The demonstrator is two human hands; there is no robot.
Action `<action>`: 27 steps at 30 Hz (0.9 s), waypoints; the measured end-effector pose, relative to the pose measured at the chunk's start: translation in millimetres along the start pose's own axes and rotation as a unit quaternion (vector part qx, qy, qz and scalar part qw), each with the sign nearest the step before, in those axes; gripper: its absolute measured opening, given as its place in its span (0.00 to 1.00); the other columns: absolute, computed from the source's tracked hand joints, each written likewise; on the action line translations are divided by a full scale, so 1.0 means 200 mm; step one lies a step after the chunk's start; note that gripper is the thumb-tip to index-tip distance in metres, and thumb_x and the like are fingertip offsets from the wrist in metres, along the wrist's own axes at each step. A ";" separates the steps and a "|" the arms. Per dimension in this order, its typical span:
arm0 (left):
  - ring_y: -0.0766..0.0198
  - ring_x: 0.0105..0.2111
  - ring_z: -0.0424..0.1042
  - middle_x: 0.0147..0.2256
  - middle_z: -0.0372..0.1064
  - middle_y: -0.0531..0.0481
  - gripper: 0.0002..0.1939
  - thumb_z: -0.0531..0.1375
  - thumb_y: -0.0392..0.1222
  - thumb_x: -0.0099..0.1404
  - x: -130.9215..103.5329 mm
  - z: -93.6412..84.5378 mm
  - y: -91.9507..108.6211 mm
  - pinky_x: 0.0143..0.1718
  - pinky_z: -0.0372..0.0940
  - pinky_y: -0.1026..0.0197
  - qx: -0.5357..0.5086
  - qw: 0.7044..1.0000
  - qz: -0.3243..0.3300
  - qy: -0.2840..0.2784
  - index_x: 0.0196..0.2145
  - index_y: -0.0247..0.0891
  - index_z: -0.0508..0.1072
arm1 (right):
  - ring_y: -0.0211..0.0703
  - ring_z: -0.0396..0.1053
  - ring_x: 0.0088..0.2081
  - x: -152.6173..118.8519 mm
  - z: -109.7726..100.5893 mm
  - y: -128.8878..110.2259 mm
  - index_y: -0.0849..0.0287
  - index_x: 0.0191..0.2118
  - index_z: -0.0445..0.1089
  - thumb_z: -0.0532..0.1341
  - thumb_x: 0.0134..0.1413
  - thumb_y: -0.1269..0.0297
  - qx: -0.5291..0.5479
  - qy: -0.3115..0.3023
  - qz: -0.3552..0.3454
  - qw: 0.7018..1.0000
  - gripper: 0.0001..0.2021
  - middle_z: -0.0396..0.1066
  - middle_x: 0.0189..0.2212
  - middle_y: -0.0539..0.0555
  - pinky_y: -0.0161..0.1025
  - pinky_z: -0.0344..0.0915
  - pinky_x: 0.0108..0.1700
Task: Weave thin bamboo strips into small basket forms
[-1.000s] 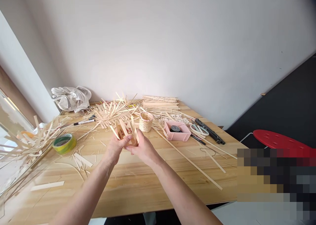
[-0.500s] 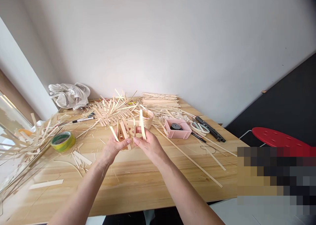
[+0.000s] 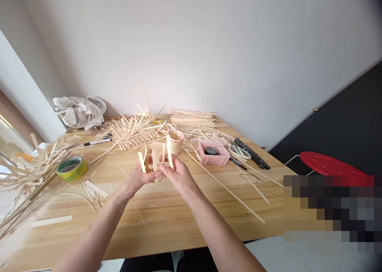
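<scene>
Between my two hands is a small woven basket (image 3: 154, 160) of pale bamboo strips, its uprights pointing up and slightly apart. My left hand (image 3: 140, 177) wraps the left side, thumb across the front near the base. On the right side, my right hand (image 3: 176, 171) grips it with the thumb at the front and fingers behind. Most of the woven lower part is hidden by my hands. Just behind stands a round woven cup (image 3: 175, 141) with a reddish rim.
A green-yellow tape roll (image 3: 71, 169) lies left. Loose strips (image 3: 131, 132) heap at the back beside a stack of strips (image 3: 193, 119). To the right are a pink crate (image 3: 214, 154) holding a black spool, scissors (image 3: 240, 152) and a black tool (image 3: 253, 154).
The basket has turned a little in my hands, and its uprights now stand straighter. Both hands still hold it. The whole view has shifted slightly.
</scene>
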State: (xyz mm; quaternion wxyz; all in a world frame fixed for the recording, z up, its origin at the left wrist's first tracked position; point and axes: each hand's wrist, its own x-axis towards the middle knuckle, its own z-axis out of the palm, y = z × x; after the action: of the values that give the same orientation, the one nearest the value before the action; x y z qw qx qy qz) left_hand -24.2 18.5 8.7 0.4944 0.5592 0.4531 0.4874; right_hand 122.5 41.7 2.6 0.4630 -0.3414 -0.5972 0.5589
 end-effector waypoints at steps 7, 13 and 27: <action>0.61 0.33 0.68 0.30 0.69 0.50 0.24 0.67 0.48 0.44 0.02 -0.04 -0.06 0.35 0.63 0.59 0.009 1.000 -0.015 0.025 0.39 0.35 0.68 | 0.35 0.68 0.26 -0.04 -0.03 -0.04 0.57 0.42 0.63 0.58 0.49 0.57 -0.033 -0.017 -0.017 0.999 0.14 0.71 0.36 0.51 0.36 0.67 0.34; 0.61 0.34 0.67 0.30 0.69 0.51 0.23 0.67 0.48 0.44 0.01 -0.02 -0.05 0.38 0.62 0.58 -0.024 1.000 -0.009 0.009 0.37 0.36 0.69 | 0.39 0.69 0.34 -0.02 -0.04 -0.06 0.56 0.42 0.66 0.57 0.52 0.58 -0.053 -0.025 -0.068 0.996 0.12 0.71 0.37 0.51 0.36 0.66 0.35; 0.64 0.29 0.66 0.29 0.70 0.51 0.23 0.67 0.46 0.44 0.01 -0.04 -0.03 0.32 0.62 0.61 0.002 0.999 -0.026 -0.040 0.39 0.36 0.70 | 0.40 0.70 0.32 -0.01 0.01 -0.02 0.58 0.34 0.67 0.59 0.47 0.63 -0.100 0.029 -0.062 0.993 0.08 0.72 0.31 0.51 0.36 0.66 0.35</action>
State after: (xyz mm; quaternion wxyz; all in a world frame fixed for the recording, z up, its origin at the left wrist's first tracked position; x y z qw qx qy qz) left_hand -32.4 21.5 3.2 0.5238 0.5667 0.4486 0.4509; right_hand 122.0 37.7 6.0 0.4772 -0.3648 -0.6563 0.4566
